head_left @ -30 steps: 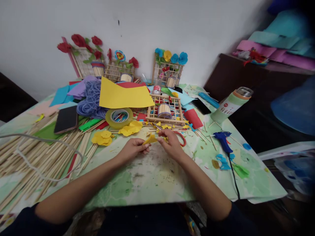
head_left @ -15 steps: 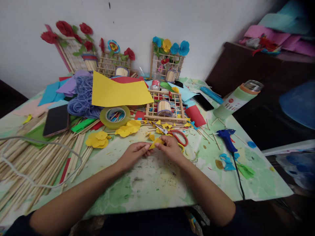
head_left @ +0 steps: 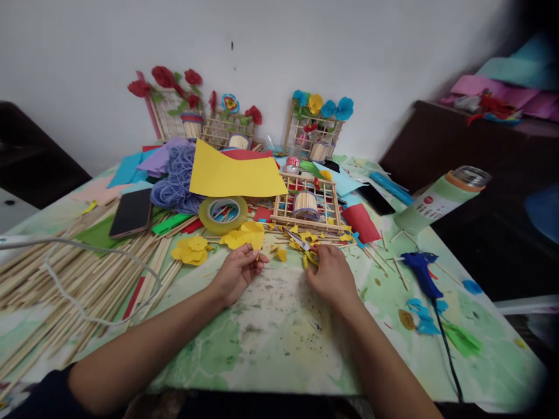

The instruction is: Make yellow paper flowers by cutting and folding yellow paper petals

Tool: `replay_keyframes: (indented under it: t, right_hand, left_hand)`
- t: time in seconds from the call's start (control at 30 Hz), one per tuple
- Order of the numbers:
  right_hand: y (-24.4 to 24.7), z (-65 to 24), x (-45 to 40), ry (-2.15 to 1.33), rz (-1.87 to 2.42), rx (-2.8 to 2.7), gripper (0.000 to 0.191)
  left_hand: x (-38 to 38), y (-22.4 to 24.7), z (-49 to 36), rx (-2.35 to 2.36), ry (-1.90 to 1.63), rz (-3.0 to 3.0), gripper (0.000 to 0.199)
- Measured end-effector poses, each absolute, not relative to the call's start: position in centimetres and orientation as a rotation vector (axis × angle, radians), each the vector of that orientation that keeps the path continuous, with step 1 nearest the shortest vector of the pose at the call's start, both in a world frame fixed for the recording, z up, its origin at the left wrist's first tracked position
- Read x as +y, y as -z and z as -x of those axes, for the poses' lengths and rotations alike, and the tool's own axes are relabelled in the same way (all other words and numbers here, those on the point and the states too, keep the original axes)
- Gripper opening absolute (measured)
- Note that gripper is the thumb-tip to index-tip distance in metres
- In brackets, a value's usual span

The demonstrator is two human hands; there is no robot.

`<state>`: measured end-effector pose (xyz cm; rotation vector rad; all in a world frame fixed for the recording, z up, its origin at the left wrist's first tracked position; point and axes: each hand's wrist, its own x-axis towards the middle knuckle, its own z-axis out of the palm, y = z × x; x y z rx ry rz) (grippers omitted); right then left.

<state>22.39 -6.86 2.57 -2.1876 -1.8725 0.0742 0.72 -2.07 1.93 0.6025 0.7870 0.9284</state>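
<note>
My left hand pinches a small folded piece of yellow paper upright between thumb and fingertips. To its right, my right hand is closed over the handles of the scissors, which lie on the table with their blades pointing away and to the left. My palm and fingers hide most of the handles. Behind my left hand are cut yellow paper petals and, farther left, a layered yellow paper flower. Yellow scraps are scattered around the blades.
A yellow sheet, tape roll and stick lattice stand behind the hands. Many wooden sticks and a cable spread leftward. A blue glue gun and a tilted bottle are at right.
My hands have parted. The left keeps the yellow paper, now held upright, while the right has let go of it and moved right onto the scissors. The view has shifted slightly.
</note>
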Motion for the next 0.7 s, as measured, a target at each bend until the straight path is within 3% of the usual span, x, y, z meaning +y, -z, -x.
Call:
replay_keyframes:
  t: [0.43,0.7]
  right_hand:
    - [-3.0,-23.1,-7.2,-0.213,2.116,-1.664,0.040]
    - [-1.5,-22.7,-6.5,-0.614,1.688,-1.346,0.055]
  left_hand:
    - [-2.2,-1.8,-0.1,0.757,-1.056,-0.703,0.016]
    - [-2.0,-2.1,0.0,0.821,-1.089,-0.681,0.015]
